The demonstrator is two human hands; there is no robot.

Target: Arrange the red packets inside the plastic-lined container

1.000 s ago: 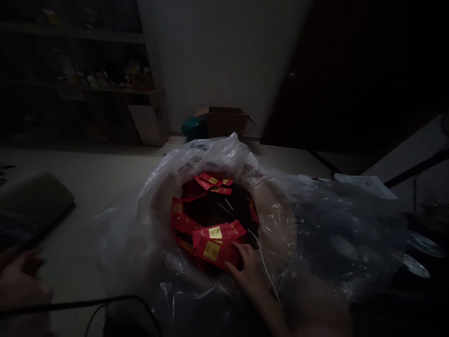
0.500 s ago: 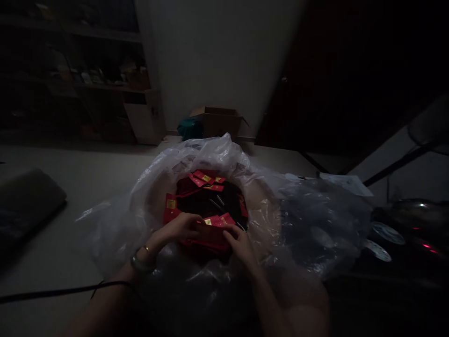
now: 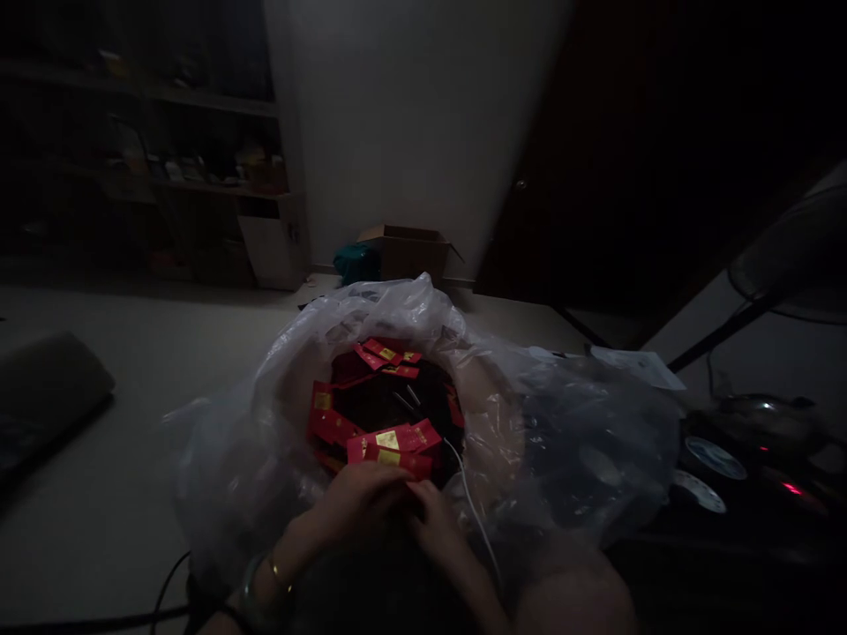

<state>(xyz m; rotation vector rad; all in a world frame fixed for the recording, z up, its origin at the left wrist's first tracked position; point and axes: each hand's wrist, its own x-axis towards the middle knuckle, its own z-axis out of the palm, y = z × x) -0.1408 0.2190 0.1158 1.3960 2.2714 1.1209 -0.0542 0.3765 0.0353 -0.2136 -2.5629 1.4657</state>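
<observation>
My left hand [image 3: 363, 496], with a bangle at the wrist, is curled at the near side of a clear plastic bag [image 3: 284, 353]. My right hand [image 3: 438, 522] meets it fingertip to fingertip, its fingers closed too. What they pinch, if anything, is hidden in shadow. Just beyond my fingers lie red packets with gold patches [image 3: 397, 437], in the bag's dark round opening. More red packets [image 3: 384, 354] rest along its far and left sides. Two thin, shiny sticks [image 3: 408, 397] show in the middle. A white cord [image 3: 473, 507] trails out past my right hand.
A dark table [image 3: 715, 556] at right carries a kettle-like pot [image 3: 768, 410], patterned round dishes [image 3: 715, 457] and a red-lit device [image 3: 792, 489]. Farther off are an open cardboard box [image 3: 414, 256], a teal bag [image 3: 357, 263] and shelves [image 3: 212, 106]. The room is dim.
Both hands have drawn nearer to my body and come together. The dark red strip between them no longer shows. Near red packets and the white cord are now more exposed. The view has shifted slightly.
</observation>
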